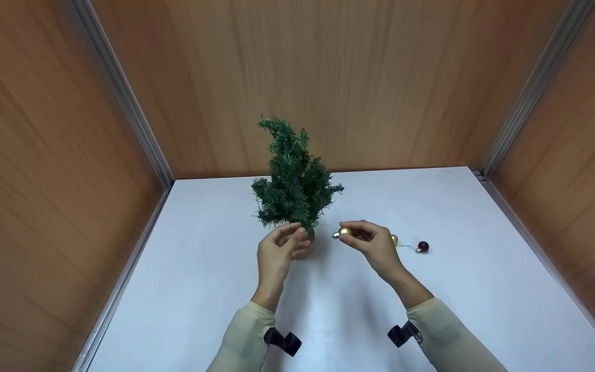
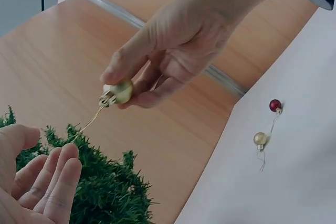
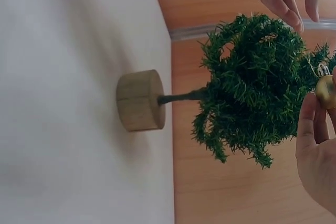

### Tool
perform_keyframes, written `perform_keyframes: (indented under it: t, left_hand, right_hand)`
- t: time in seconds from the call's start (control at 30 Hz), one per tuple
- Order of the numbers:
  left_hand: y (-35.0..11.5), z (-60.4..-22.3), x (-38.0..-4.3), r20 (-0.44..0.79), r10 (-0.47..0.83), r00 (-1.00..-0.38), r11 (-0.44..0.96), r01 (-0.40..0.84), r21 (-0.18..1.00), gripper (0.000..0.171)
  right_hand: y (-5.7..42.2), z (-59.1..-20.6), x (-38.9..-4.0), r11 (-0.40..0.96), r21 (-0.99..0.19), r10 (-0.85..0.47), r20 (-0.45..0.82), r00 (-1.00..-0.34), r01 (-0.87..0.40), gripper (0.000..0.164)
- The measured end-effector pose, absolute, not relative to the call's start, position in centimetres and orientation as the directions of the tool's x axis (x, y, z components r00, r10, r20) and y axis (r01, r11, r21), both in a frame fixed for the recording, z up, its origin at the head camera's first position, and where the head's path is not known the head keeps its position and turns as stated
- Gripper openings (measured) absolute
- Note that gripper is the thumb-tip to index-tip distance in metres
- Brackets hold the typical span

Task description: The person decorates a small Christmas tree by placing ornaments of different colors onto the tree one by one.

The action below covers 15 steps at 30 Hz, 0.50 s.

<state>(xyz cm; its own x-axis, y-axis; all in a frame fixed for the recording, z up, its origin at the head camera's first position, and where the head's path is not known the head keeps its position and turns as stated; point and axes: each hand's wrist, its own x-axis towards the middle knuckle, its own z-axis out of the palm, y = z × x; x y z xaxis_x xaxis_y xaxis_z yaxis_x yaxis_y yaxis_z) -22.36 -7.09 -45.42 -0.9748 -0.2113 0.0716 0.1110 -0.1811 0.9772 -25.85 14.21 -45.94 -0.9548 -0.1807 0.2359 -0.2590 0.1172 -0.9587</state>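
Observation:
My right hand (image 1: pixel 377 248) pinches a small shiny gold bauble (image 2: pixel 124 92) between thumb and fingers, its metal cap turned toward the left hand. From the cap a thin gold string (image 2: pixel 90 123) runs down to the left fingertips. My left hand (image 1: pixel 275 253) is held up in front of the tree's lower part, fingers loosely bent and thumb apart from them in the left wrist view. Behind both hands stands a small green artificial Christmas tree (image 1: pixel 295 181). Its thin trunk rises from a round wooden base (image 3: pixel 137 101), partly hidden by the left hand in the head view.
To the right of the right hand, a dark red bauble (image 1: pixel 423 246) and another gold bauble (image 2: pixel 260 139) lie on the white table (image 1: pixel 184 279), with strings attached. Wooden panels (image 1: pixel 380 88) with metal edges enclose the table at the back and sides.

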Motion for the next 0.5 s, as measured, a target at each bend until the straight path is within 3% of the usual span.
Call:
perform_keyframes:
  t: [0.5]
  left_hand:
    - [-5.8,-45.8,-23.3,-0.001,-0.207,-0.978,-0.195,0.041,0.98,0.031]
  right_hand:
    - [13.5,-46.2,-25.4,0.113,-0.95,-0.205,0.264,-0.942,-0.291,0.029]
